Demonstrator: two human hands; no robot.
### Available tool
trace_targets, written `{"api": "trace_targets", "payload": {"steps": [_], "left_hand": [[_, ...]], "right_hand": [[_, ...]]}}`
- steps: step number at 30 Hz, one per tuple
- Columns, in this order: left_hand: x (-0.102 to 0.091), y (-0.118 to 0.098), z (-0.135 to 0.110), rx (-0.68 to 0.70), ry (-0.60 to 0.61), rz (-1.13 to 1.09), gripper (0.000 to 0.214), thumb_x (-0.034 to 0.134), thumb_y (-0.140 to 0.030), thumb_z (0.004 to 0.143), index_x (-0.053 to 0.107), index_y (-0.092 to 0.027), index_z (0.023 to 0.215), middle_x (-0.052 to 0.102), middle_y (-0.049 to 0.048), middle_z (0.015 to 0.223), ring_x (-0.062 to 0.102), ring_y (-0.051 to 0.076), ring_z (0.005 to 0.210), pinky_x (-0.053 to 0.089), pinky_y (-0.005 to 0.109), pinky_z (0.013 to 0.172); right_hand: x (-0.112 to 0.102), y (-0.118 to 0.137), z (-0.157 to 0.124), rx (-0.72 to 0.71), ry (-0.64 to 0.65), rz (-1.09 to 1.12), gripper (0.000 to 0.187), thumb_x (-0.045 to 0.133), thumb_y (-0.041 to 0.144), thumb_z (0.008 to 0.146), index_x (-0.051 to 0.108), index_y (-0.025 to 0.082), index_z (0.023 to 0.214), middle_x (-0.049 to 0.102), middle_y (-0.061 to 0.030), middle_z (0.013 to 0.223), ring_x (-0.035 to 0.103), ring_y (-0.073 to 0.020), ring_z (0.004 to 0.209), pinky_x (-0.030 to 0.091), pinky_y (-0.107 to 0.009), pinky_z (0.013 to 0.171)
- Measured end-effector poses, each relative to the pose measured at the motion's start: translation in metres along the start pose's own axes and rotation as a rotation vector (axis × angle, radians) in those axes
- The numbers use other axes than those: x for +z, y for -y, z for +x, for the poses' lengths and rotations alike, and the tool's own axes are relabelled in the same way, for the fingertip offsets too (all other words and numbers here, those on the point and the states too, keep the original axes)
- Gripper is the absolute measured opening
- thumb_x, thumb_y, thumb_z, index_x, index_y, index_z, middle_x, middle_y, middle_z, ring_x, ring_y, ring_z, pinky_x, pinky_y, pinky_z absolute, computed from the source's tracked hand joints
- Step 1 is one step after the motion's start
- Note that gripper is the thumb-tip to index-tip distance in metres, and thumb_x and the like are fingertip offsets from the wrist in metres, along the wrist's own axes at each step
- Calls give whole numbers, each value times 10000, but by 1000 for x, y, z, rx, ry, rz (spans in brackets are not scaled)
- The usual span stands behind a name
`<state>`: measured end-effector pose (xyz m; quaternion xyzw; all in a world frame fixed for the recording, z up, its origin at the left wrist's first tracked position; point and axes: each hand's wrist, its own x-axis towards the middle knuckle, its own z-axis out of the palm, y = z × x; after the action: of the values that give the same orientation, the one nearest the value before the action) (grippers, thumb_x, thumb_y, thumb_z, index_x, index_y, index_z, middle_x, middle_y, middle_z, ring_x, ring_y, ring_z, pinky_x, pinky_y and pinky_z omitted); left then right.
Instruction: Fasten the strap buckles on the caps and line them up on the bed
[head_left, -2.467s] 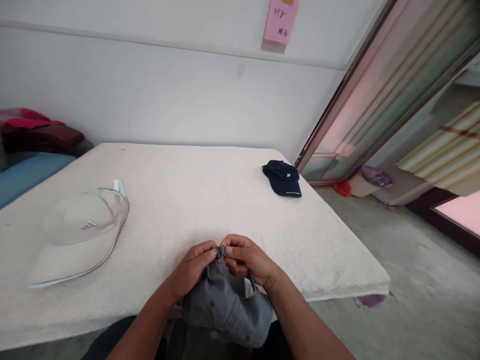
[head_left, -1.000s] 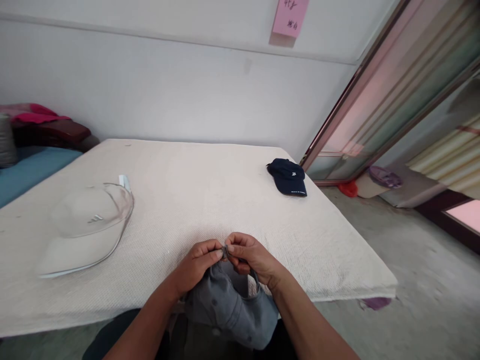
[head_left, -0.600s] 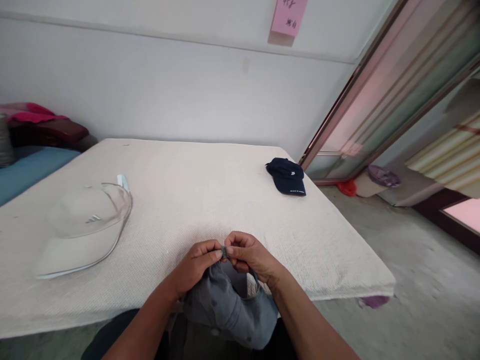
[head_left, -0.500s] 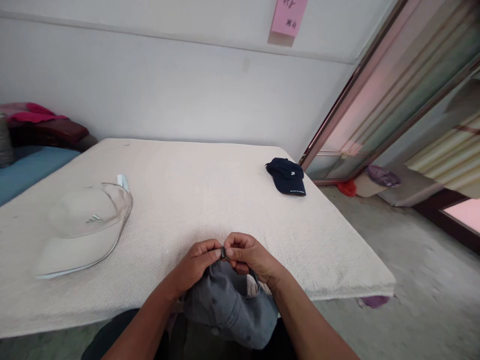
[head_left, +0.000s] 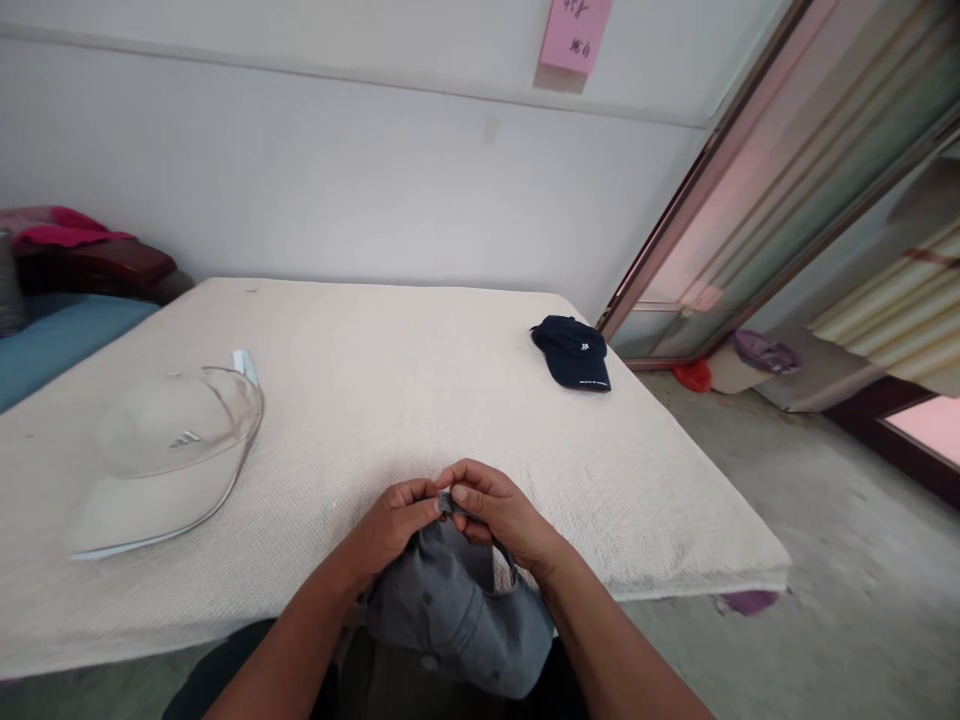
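Note:
A grey baseball cap (head_left: 457,620) hangs over my lap at the near edge of the bed, its back strap (head_left: 448,503) raised toward me. My left hand (head_left: 397,525) pinches the strap from the left, thumb against forefinger. On the other side my right hand (head_left: 499,510) is closed on the same strap, with its thumb on top. The small buckle area between the fingertips is mostly covered. A white cap (head_left: 172,440) lies on the bed to the left, and a navy cap (head_left: 574,352) rests at the far right corner.
The cream-covered bed (head_left: 390,370) meets a white wall (head_left: 337,180) bearing a pink note (head_left: 576,35). Left of it are a blue surface (head_left: 82,330) and pink cloth (head_left: 64,225). A bin (head_left: 739,368) stands on the concrete floor (head_left: 847,520) by the sliding door.
My right hand has shifted slightly up and left, its forefinger now reaching over the strap toward my left fingertips. More of the strap end shows. The cap stays in place.

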<state>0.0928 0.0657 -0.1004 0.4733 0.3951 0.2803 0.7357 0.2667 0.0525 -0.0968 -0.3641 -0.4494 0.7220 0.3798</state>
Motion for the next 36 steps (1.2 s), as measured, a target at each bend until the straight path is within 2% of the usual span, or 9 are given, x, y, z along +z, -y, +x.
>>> {"api": "trace_targets", "payload": {"steps": [4, 6, 11, 17, 20, 24, 30, 34, 36], "left_hand": [[-1, 2, 3, 182, -188, 124, 146, 632, -286, 743, 522, -192, 765, 556, -28, 712, 504, 125, 657, 383, 236, 624], [-3, 2, 3, 259, -237, 173, 151, 626, -267, 739, 490, -201, 746, 509, -43, 711, 463, 115, 648, 367, 224, 611], [-5, -3, -2, 226, -183, 310, 72, 567, -237, 757, 530, -191, 716, 501, -34, 684, 449, 130, 656, 359, 235, 619], [-5, -5, -2, 191, -201, 348, 151, 568, -318, 781, 605, -174, 758, 577, 12, 742, 515, 177, 734, 390, 278, 685], [-4, -2, 0, 182, -196, 268, 121, 565, -279, 781, 600, -172, 736, 568, 6, 732, 505, 161, 720, 381, 269, 676], [-2, -1, -1, 166, -152, 41, 131, 582, -245, 758, 537, -176, 656, 553, -5, 726, 490, 139, 692, 374, 257, 656], [3, -8, -5, 151, -190, -79, 149, 612, -263, 714, 525, -172, 635, 610, 35, 866, 536, 160, 746, 410, 279, 695], [3, -8, -5, 195, -159, -78, 140, 605, -278, 749, 526, -182, 684, 598, 27, 912, 541, 166, 814, 417, 267, 729], [3, -8, -5, 220, -133, -65, 134, 600, -283, 769, 532, -185, 708, 589, 23, 919, 538, 164, 834, 418, 264, 751]], "right_hand": [[-2, -3, 4, -73, 4, -68, 200, 618, 296, 813, 566, 183, 969, 505, 42, 654, 371, -49, 503, 269, -177, 456], [-2, -3, 6, -97, -5, -102, 196, 626, 254, 792, 559, 186, 963, 517, 38, 673, 393, -61, 534, 285, -184, 476], [1, -3, 6, -160, -56, -313, 204, 593, 160, 772, 563, 205, 969, 520, 30, 712, 452, -95, 636, 336, -219, 570], [8, -4, 5, -258, -136, -649, 232, 540, 117, 766, 569, 225, 969, 537, 23, 730, 468, -120, 676, 347, -245, 622], [11, -2, 5, -285, -165, -715, 216, 530, 109, 756, 559, 218, 940, 544, 23, 732, 480, -123, 684, 349, -250, 633], [11, 2, 2, -309, -167, -772, 188, 529, 114, 749, 556, 216, 904, 562, 19, 748, 492, -124, 689, 354, -255, 647], [8, 3, 1, -311, -184, -734, 208, 518, 70, 716, 555, 217, 859, 531, 29, 717, 470, -118, 672, 342, -246, 623], [6, -1, 3, -258, -130, -523, 207, 516, 94, 759, 578, 220, 911, 522, 25, 738, 451, -109, 662, 345, -238, 611], [5, -2, 3, -202, -82, -354, 129, 539, 166, 800, 575, 214, 914, 506, 30, 725, 420, -87, 586, 327, -222, 545]]}}
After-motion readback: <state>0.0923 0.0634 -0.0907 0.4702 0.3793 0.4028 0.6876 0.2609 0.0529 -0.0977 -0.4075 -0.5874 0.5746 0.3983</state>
